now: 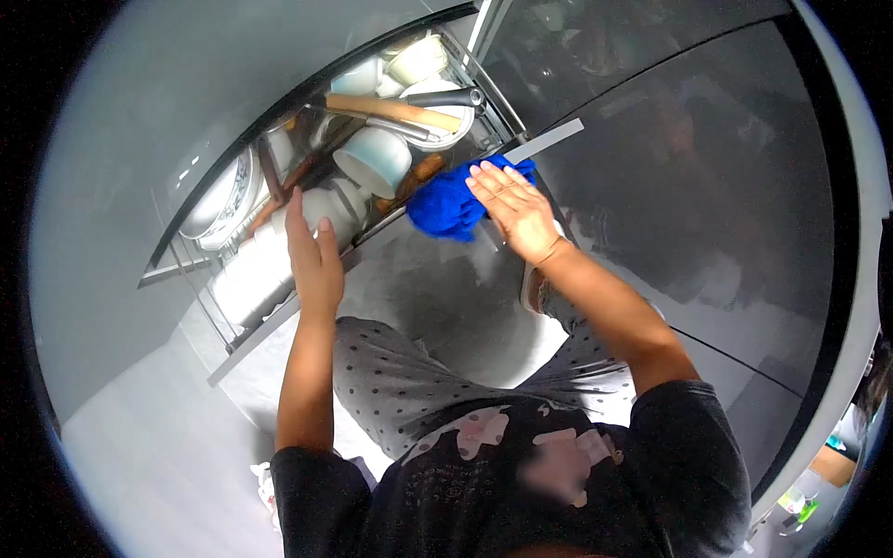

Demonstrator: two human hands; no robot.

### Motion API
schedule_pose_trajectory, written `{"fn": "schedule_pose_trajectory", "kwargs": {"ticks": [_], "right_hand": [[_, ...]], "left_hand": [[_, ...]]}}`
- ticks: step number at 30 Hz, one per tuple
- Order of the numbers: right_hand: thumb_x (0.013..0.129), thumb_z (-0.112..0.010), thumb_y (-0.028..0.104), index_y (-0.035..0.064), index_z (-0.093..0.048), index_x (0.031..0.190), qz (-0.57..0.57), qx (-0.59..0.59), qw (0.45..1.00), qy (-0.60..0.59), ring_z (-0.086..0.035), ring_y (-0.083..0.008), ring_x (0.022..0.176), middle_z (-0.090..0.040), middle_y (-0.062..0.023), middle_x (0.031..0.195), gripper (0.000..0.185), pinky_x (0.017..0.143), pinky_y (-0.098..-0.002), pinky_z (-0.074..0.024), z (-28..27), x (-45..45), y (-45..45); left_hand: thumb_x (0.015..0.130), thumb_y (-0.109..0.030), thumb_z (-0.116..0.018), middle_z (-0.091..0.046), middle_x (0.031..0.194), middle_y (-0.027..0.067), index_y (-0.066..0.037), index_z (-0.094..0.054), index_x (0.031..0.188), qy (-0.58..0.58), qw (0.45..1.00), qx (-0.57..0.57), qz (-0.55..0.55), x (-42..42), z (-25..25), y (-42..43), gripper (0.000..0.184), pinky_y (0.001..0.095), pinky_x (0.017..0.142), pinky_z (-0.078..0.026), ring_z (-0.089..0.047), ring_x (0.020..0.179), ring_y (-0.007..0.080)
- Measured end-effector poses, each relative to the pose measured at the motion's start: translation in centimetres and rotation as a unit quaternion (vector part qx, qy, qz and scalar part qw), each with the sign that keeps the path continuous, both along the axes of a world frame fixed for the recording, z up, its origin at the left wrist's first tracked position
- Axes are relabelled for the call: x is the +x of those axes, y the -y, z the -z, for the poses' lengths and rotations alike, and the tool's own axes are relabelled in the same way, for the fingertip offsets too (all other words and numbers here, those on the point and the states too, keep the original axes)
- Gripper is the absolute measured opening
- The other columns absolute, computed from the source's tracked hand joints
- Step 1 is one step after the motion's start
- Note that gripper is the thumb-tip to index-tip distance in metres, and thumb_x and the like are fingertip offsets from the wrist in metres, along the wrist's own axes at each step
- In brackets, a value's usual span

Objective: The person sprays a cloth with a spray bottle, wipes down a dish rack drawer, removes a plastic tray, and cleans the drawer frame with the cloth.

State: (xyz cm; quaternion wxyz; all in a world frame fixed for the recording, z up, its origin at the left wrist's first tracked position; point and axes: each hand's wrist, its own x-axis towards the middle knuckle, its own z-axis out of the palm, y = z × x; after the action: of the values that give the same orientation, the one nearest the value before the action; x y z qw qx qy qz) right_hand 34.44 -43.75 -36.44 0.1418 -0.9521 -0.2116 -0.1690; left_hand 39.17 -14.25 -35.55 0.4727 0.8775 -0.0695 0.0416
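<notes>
My right hand [523, 219] lies over a bunched blue cloth [446, 206] at the right end of the drawer's front edge. Its straight fingers are pressed together on top of the cloth, and the thumb is hidden. Upright at the near left side of the pull-out dish drawer [270, 327], my left hand [314, 256] holds nothing, its thumb apart from the fingers. Close to that hand stand white dishes [251, 279]. A pale blue-white bowl [374, 162] sits tilted between my hands, inside the drawer.
Inside the drawer are also a wooden-handled utensil [391, 110], a black handle [446, 97], a yellowish bowl [419, 59] and patterned plates [223, 200]. A dark glossy cabinet front [688, 177] rises on the right. My knees [391, 367] are close below the drawer.
</notes>
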Motion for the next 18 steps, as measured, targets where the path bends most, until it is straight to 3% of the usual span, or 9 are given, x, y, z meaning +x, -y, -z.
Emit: {"fn": "schedule_pose_trajectory", "kwargs": {"ticks": [2, 6, 8, 10, 12, 13, 16, 17, 18], "right_hand": [[0.08, -0.051, 0.003, 0.0073, -0.058, 0.118, -0.001, -0.003, 1.0, -0.02, -0.05, -0.0211, 0.122, -0.056, -0.0085, 0.127, 0.039, 0.103, -0.039, -0.0372, -0.6, 0.7, 3.9], [0.076, -0.058, 0.006, 0.0059, -0.058, 0.118, 0.125, -0.054, 0.99, 0.022, -0.05, -0.0241, 0.122, -0.055, -0.0102, 0.128, 0.042, 0.104, -0.0395, -0.0364, 0.1, 1.5, 6.4], [0.077, -0.054, 0.008, 0.0067, -0.057, 0.12, 0.074, -0.021, 0.996, -0.039, -0.048, -0.0224, 0.124, -0.054, -0.009, 0.13, 0.042, 0.105, -0.0376, -0.0353, 0.8, 1.0, 1.9], [0.079, -0.049, 0.009, 0.0091, -0.055, 0.123, -0.006, -0.042, 0.999, 0.002, -0.046, -0.0196, 0.125, -0.052, -0.007, 0.132, 0.044, 0.107, -0.0359, -0.0342, 1.5, -0.2, -3.6], [0.08, -0.048, 0.009, 0.0105, -0.052, 0.127, -0.064, -0.015, 0.998, -0.015, -0.046, -0.0182, 0.125, -0.051, -0.006, 0.133, 0.047, 0.107, -0.0355, -0.0337, 0.6, 0.2, -3.6], [0.079, -0.052, 0.008, 0.0094, -0.059, 0.117, -0.083, -0.045, 0.995, 0.021, -0.05, -0.019, 0.121, -0.056, -0.0067, 0.127, 0.039, 0.102, -0.0338, -0.0383, 0.2, 1.0, -2.1], [0.079, -0.049, 0.004, 0.0087, -0.056, 0.118, -0.005, 0.054, 0.997, -0.051, -0.052, -0.0224, 0.118, -0.057, -0.0078, 0.123, 0.04, 0.101, -0.0372, -0.0398, 1.4, 2.5, 4.9], [0.079, -0.049, 0.003, 0.0078, -0.056, 0.119, 0.057, -0.023, 0.998, 0.029, -0.051, -0.0236, 0.119, -0.056, -0.0095, 0.125, 0.041, 0.102, -0.0374, -0.0388, 1.1, 2.5, 6.9], [0.08, -0.048, 0.002, 0.007, -0.055, 0.122, 0.1, -0.034, 0.994, 0.032, -0.05, -0.0245, 0.121, -0.054, -0.0104, 0.128, 0.043, 0.103, -0.0386, -0.0376, 1.1, 2.4, 8.6]], "left_hand": [[0.096, -0.02, -0.038, -0.034, 0.141, 0.024, 0.007, -0.03, 0.137, -0.004, 1.0, 0.017, -0.008, 0.1, -0.1, -0.3, 0.049, 0.0397, 0.107, -0.025, -0.034, 0.131, 0.0357], [0.096, -0.021, -0.04, -0.035, 0.14, 0.0246, 0.008, -0.03, 0.136, 0.01, 1.0, 0.018, -0.013, 0.2, 0.2, -0.1, 0.05, 0.0404, 0.106, -0.026, -0.035, 0.129, 0.0364], [0.095, -0.022, -0.04, -0.036, 0.139, 0.0253, 0.008, -0.031, 0.136, 0.034, 0.998, 0.057, 0.011, 0.4, 0.0, 0.4, 0.051, 0.0406, 0.106, -0.026, -0.036, 0.129, 0.0373], [0.095, -0.022, -0.04, -0.037, 0.138, 0.0255, 0.008, -0.031, 0.136, 0.036, 0.997, 0.06, 0.011, 0.2, 0.1, 0.3, 0.051, 0.0407, 0.106, -0.026, -0.036, 0.128, 0.0378], [0.095, -0.022, -0.04, -0.037, 0.138, 0.0257, 0.008, -0.031, 0.135, 0.039, 0.997, 0.068, 0.008, 0.3, 0.0, 0.1, 0.051, 0.0407, 0.106, -0.026, -0.036, 0.128, 0.0383], [0.095, -0.021, -0.04, -0.037, 0.138, 0.0258, 0.008, -0.032, 0.135, 0.028, 0.998, 0.055, 0.003, 0.2, 0.1, 0.0, 0.05, 0.0408, 0.106, -0.027, -0.036, 0.128, 0.0387], [0.095, -0.02, -0.04, -0.038, 0.137, 0.0259, 0.008, -0.032, 0.135, 0.021, 0.998, 0.052, 0.001, 0.0, 0.1, -0.1, 0.049, 0.0408, 0.106, -0.027, -0.036, 0.128, 0.0388], [0.095, -0.019, -0.04, -0.038, 0.137, 0.0259, 0.008, -0.032, 0.135, 0.024, 0.998, 0.065, 0.003, 0.0, 0.1, 0.2, 0.049, 0.0408, 0.106, -0.027, -0.036, 0.128, 0.0387], [0.095, -0.019, -0.04, -0.038, 0.137, 0.0259, 0.008, -0.032, 0.135, 0.022, 0.998, 0.064, 0.007, 0.0, 0.0, 0.3, 0.049, 0.0408, 0.106, -0.027, -0.036, 0.128, 0.0387]]}}
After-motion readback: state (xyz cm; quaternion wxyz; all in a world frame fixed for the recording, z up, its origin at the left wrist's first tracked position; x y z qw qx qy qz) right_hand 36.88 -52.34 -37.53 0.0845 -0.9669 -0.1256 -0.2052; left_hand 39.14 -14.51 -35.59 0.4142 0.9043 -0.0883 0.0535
